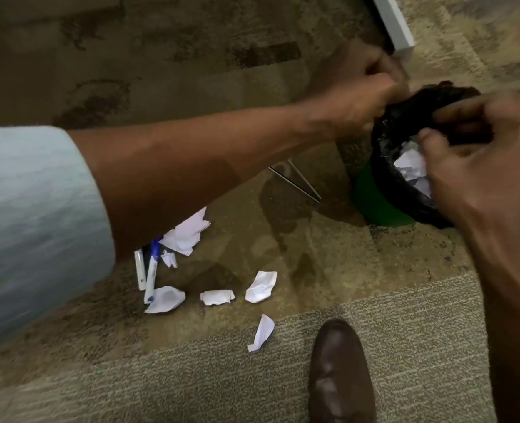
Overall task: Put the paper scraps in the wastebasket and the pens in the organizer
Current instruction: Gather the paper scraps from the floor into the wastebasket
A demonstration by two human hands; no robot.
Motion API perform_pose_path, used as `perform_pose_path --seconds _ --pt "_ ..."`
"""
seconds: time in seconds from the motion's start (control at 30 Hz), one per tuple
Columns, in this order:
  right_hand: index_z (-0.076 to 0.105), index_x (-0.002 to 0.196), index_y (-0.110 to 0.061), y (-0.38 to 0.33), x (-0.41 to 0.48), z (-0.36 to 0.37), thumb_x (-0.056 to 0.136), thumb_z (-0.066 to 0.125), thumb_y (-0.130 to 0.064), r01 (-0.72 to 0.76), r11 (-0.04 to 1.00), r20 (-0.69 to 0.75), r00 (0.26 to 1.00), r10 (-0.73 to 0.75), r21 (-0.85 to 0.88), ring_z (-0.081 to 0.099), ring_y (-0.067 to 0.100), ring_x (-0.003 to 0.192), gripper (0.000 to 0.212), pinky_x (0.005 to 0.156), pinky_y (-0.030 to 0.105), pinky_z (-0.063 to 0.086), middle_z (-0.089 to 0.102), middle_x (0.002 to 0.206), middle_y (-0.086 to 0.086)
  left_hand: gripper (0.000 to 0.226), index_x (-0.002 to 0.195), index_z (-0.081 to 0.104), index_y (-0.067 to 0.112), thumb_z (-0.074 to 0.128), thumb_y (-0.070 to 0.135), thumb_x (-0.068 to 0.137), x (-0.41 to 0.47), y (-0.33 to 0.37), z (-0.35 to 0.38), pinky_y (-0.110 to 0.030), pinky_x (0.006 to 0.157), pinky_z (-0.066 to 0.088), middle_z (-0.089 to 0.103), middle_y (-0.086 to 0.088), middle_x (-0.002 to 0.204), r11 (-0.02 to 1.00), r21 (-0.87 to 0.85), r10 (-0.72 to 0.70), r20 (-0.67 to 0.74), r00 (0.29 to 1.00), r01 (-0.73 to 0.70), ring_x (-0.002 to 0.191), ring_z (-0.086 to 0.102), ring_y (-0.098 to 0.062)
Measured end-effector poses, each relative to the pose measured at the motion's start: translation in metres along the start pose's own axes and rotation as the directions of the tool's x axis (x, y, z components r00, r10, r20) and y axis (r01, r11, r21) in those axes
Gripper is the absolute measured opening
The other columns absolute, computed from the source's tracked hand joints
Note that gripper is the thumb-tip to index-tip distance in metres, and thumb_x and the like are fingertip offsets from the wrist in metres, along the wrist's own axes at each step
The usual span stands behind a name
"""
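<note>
A green wastebasket (374,203) with a black liner (405,117) stands at the right, with crumpled white paper (411,169) inside. My left hand (365,96) is closed at the liner's far rim, gripping it. My right hand (478,166) hovers over the basket's near side, fingers on the liner edge. Several white paper scraps lie on the carpet: a large one (188,232), one (165,299) by the pens, one (217,297), one (261,285) and one (261,332). A blue-capped pen (151,270) and a white pen (140,270) lie side by side, partly under my left arm.
A brown shoe (341,374) stands on the carpet at the bottom centre. Thin metal rods (298,184) lie left of the basket. A white furniture leg (394,22) reaches the floor at the top right. No organizer is in view.
</note>
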State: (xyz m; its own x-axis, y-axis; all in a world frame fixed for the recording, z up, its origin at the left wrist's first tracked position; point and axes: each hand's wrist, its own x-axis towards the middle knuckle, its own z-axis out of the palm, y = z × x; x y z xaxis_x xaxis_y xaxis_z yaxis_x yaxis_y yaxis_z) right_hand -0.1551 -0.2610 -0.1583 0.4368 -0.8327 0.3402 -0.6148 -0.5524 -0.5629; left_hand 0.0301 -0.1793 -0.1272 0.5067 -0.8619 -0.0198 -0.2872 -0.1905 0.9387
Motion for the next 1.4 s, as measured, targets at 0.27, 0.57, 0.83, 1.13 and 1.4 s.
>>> perform_pose_path --seconds 0.27,0.57,0.83,1.13,1.4 --pt "0.06 0.135 -0.027 -0.038 -0.15 0.085 0.083 0.076 -0.063 0.244 0.968 0.706 0.677 -0.21 0.055 0.063 0.021 0.097 0.065 0.079 0.034 0.056 0.055 0.12 0.004 0.034 0.077 0.068 0.005 0.082 0.034 0.083 -0.088 -0.124 -0.073 -0.045 0.079 0.057 0.073 -0.014 0.078 0.867 0.41 -0.225 -0.182 0.957 0.282 0.075 0.068 -0.027" --pt "0.025 0.152 -0.052 -0.016 -0.238 0.118 0.061 0.068 -0.082 0.454 0.887 0.897 0.353 -0.266 0.085 0.054 0.028 0.13 0.105 0.072 0.043 0.061 0.027 0.157 0.008 0.098 0.141 0.047 0.018 0.08 0.074 0.068 -0.178 -0.218 -0.126 -0.036 0.101 0.047 0.054 -0.013 0.141 0.559 0.76 -0.413 -0.091 0.906 0.332 0.126 0.057 -0.035" --pt "0.044 0.144 -0.04 -0.015 -0.255 0.133 0.088 0.07 -0.035 0.509 0.847 0.874 0.329 -0.357 0.154 0.049 0.03 0.131 0.062 0.071 0.044 0.064 0.032 0.149 0.008 0.088 0.151 0.027 0.038 0.076 0.058 0.081 -0.188 -0.24 -0.109 -0.052 0.096 0.057 0.043 -0.017 0.152 0.496 0.825 -0.393 -0.064 0.917 0.27 0.131 0.055 -0.038" --pt "0.068 0.102 -0.027 -0.012 -0.256 0.138 0.093 0.068 -0.025 0.49 0.855 0.786 0.457 -0.417 0.169 0.056 0.026 0.118 0.01 0.067 0.038 0.061 0.058 0.121 0.004 0.037 0.127 0.07 0.019 0.075 0.011 0.091 -0.179 -0.237 -0.099 -0.035 0.092 0.056 0.056 -0.011 0.132 0.577 0.747 -0.341 -0.148 0.928 0.331 0.113 0.064 -0.027" --pt "0.069 0.102 -0.026 0.005 -0.266 0.138 0.098 0.063 -0.033 0.561 0.783 0.748 0.39 -0.537 0.27 0.046 0.022 0.124 0.01 0.07 0.035 0.06 0.058 0.126 0.0 0.022 0.101 0.083 0.016 0.079 0.007 0.082 -0.16 -0.223 -0.092 -0.017 0.075 0.04 0.078 -0.009 0.102 0.664 0.691 -0.259 -0.146 0.955 0.286 0.093 0.074 -0.025"
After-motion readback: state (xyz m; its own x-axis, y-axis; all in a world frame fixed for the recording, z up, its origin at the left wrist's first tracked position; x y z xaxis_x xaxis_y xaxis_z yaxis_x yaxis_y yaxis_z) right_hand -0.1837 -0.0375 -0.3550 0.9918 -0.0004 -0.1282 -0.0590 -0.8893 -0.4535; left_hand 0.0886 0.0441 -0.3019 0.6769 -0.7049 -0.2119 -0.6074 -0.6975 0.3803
